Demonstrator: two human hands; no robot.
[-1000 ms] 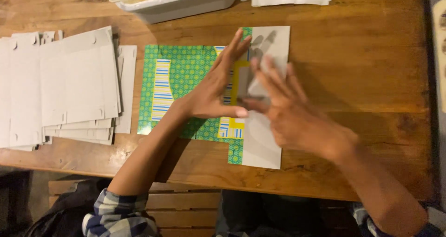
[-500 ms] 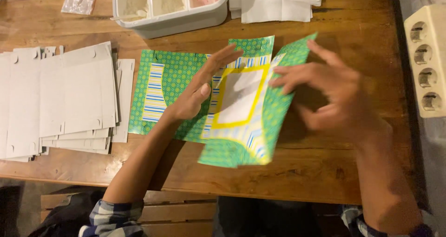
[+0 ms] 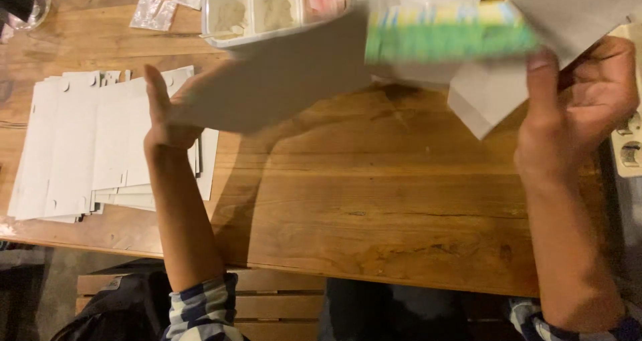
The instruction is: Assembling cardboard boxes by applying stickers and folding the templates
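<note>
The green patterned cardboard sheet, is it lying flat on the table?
No, the green patterned sheet is lifted above the wooden table, held between both raised hands.

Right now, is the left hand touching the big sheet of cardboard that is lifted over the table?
Touching. The head view shows the left hand gripping the edge of the cardboard sheet.
</note>
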